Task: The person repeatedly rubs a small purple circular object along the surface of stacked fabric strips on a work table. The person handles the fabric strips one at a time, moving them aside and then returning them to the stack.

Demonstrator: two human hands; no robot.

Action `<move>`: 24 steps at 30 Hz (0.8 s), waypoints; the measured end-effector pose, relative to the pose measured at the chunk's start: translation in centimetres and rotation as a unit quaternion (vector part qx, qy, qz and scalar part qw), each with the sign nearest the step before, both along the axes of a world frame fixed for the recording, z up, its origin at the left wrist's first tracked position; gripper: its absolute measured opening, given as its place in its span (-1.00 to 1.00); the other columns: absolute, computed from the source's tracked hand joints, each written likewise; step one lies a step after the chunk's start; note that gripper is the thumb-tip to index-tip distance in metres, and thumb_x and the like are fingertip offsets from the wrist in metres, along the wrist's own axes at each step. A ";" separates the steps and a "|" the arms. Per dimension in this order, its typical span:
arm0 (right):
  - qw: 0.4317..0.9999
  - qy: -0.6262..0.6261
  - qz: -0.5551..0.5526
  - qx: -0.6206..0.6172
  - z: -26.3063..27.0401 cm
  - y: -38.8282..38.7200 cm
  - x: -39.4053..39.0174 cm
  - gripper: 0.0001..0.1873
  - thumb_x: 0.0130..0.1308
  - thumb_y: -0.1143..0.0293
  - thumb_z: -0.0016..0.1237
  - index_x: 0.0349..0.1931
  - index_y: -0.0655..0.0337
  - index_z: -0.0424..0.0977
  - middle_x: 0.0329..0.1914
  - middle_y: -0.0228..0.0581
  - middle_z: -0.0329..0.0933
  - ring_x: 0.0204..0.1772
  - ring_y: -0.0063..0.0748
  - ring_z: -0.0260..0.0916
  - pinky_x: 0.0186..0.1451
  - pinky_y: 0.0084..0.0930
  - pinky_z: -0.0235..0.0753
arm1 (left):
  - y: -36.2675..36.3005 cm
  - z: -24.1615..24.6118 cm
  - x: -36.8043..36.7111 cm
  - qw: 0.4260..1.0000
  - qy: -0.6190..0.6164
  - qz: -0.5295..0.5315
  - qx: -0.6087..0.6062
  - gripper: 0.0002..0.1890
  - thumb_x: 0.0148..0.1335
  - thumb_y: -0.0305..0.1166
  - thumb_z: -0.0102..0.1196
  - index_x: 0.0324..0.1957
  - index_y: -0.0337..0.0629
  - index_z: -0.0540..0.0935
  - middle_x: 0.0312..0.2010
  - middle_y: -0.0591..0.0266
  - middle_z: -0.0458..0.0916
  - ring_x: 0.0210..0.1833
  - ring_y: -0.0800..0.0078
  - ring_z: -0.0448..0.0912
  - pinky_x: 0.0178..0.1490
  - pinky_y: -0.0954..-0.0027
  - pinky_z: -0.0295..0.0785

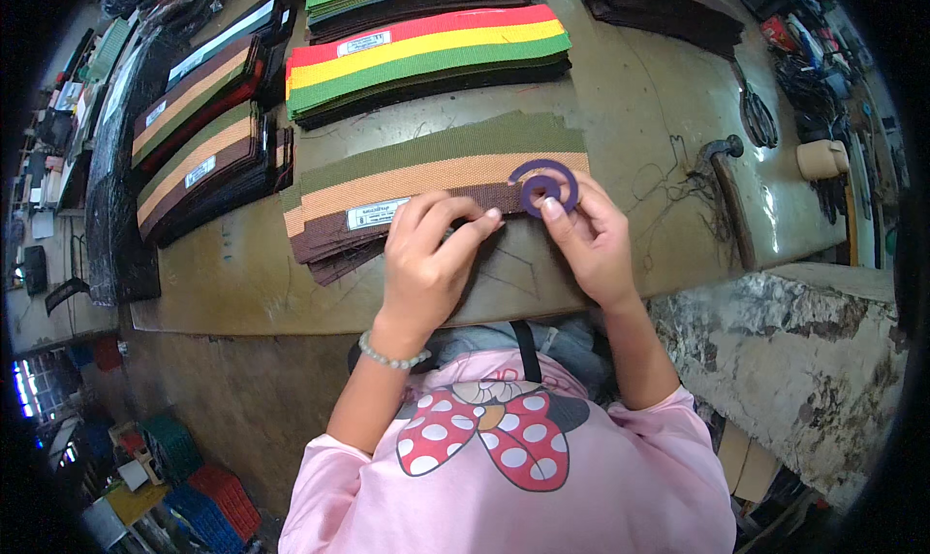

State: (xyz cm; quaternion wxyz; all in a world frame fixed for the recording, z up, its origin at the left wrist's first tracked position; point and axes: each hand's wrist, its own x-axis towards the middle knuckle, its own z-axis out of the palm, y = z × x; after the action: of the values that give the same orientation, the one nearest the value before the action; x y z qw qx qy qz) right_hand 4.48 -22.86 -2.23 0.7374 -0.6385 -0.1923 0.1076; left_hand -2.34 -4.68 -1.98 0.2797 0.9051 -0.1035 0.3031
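My right hand (592,238) pinches a dark purple coiled strip (572,183) between thumb and fingers, above the right end of a striped webbing stack (436,163). The strip curls into a spiral; its material is unclear. Olive, tan and brown bands run along the stack, whose pieces are fanned unevenly at the left end. My left hand (429,263) is over the stack's near edge, covering part of a white label (370,216) that bears writing. Thumb and forefinger of that hand come close together; whether something thin is between them cannot be seen.
Red, yellow and green webbing stacks (429,56) lie beyond; more striped stacks (196,165) are at left. On the table's (240,292) right side are a hammer (726,183), black-handled scissors (758,114), loose threads (686,212) and a dark brown stack (661,13).
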 end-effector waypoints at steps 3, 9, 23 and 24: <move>0.985 -0.131 0.005 -0.110 0.0 -0.3 0.2 -0.80 0.31 0.52 0.09 -0.12 0.44 0.57 0.02 -0.08 0.52 0.08 -0.30 0.51 0.17 -0.43 0.48 | -0.1 0.1 -1.0 0.998 -0.027 0.005 -0.065 -0.75 -0.09 -0.69 0.37 -0.30 -0.27 0.69 -0.32 0.17 0.58 -0.14 0.18 0.61 -0.10 0.25 0.53; 0.943 -0.278 0.020 -0.181 0.1 -0.5 0.5 -0.77 0.21 0.56 0.12 -0.13 0.46 0.56 0.05 -0.01 0.50 0.11 -0.09 0.50 0.17 -0.33 0.48 | -0.4 -0.3 -1.6 0.997 0.016 0.024 -0.072 -0.79 -0.04 -0.70 0.34 -0.33 -0.33 0.61 -0.34 0.11 0.56 -0.05 0.13 0.58 -0.02 0.21 0.51; 0.948 -0.257 0.041 -0.182 -0.1 -0.9 0.7 -0.79 0.23 0.54 0.11 -0.14 0.44 0.55 0.08 -0.05 0.49 0.16 -0.12 0.48 0.22 -0.35 0.43 | 0.0 -0.3 -1.8 0.991 0.033 0.012 -0.128 -0.85 -0.01 -0.61 0.37 -0.39 -0.31 0.65 -0.37 0.14 0.58 -0.09 0.18 0.58 -0.05 0.27 0.49; 0.950 -0.250 0.045 -0.179 0.0 -1.0 0.8 -0.80 0.24 0.54 0.11 -0.15 0.45 0.55 0.08 -0.06 0.50 0.17 -0.15 0.47 0.23 -0.36 0.42 | 0.1 -0.3 -1.9 0.990 0.033 0.008 -0.135 -0.85 -0.01 -0.61 0.37 -0.39 -0.31 0.65 -0.37 0.14 0.58 -0.09 0.19 0.58 -0.05 0.28 0.49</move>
State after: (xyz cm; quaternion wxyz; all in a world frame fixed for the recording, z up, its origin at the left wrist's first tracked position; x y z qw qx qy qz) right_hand 5.25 -23.82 -2.27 0.5336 -0.7572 -0.3766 0.0105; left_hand -4.20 -4.57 -2.30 0.4006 0.8691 -0.0452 0.2867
